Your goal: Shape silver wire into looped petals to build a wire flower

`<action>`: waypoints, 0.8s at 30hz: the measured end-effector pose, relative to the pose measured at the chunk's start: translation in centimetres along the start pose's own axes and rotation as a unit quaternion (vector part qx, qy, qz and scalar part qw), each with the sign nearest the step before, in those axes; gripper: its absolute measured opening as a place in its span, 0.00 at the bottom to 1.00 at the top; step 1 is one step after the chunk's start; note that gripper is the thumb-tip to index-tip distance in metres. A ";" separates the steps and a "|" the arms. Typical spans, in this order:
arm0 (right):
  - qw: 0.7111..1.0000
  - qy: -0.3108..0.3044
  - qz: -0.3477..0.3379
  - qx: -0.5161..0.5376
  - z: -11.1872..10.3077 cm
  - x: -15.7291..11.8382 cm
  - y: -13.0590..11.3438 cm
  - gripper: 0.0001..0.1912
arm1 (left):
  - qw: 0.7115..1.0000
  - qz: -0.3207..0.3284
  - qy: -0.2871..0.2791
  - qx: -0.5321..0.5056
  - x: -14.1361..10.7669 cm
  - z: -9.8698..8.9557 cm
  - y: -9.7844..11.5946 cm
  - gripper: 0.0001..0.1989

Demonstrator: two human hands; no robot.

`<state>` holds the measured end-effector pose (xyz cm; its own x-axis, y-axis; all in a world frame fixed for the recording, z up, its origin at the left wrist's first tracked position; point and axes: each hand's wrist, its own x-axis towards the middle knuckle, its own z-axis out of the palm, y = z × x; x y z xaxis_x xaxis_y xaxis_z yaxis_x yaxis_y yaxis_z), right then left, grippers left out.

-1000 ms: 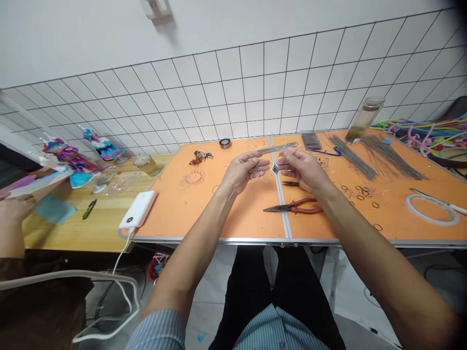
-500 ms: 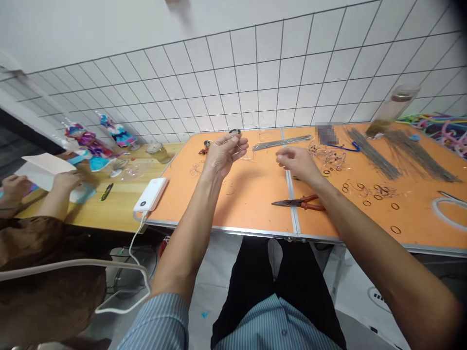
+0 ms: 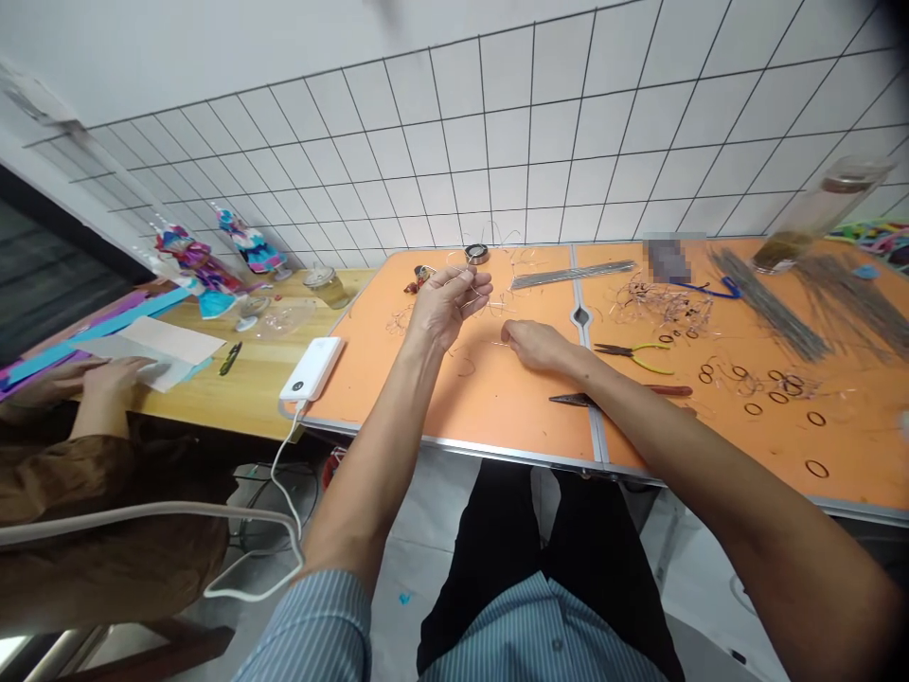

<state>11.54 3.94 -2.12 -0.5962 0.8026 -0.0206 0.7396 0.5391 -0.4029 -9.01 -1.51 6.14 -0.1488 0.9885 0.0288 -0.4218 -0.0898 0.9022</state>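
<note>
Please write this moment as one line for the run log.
left hand: holds thin wire | right hand: empty, over orange folding table | nearby: long-nose pliers

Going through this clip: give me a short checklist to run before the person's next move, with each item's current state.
Left hand grip on the thin wire: ok, pinched in the fingers.
Right hand empty: cannot tell, its fingers could hide something small.
Red-handled needle-nose pliers within reach: ok, beside the right forearm.
Yellow-handled pliers within reach: ok, just beyond the right hand.
Co-worker's hands apart from the person's: ok, over paper at the wooden table.
</note>
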 end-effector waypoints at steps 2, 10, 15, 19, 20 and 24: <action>1.000 0.017 0.011 0.015 0.2 -0.4 0.1 0.20 | 1.000 -0.005 -0.002 -0.001 0.0 0.0 0.0 0.06; 0.987 0.091 0.049 0.123 -0.1 -1.4 0.4 0.16 | 1.000 -0.003 -0.004 -0.023 0.1 -0.1 -0.2 0.06; 0.959 0.183 0.070 0.203 -2.1 -3.5 1.3 0.10 | 0.999 -0.001 -0.008 -0.036 0.3 0.2 0.1 0.06; 0.924 0.258 0.088 0.270 -4.7 -6.8 1.9 0.07 | 0.999 -0.006 -0.011 -0.042 0.5 0.8 0.0 0.05; 0.915 0.272 0.089 0.284 -5.3 -7.6 1.7 0.08 | 0.999 -0.007 -0.014 -0.044 0.6 1.1 -0.1 0.06; 0.857 0.345 0.062 0.377 -7.5 -9.6 0.3 0.07 | 0.998 -0.014 -0.039 -0.048 0.7 2.7 -0.8 0.05</action>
<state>19.82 -1.66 4.83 -0.0089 0.9421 0.3353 0.2166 0.3292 -0.9191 -6.35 -0.43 6.63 -0.0674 0.9969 0.0400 -0.5085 -0.0688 0.8583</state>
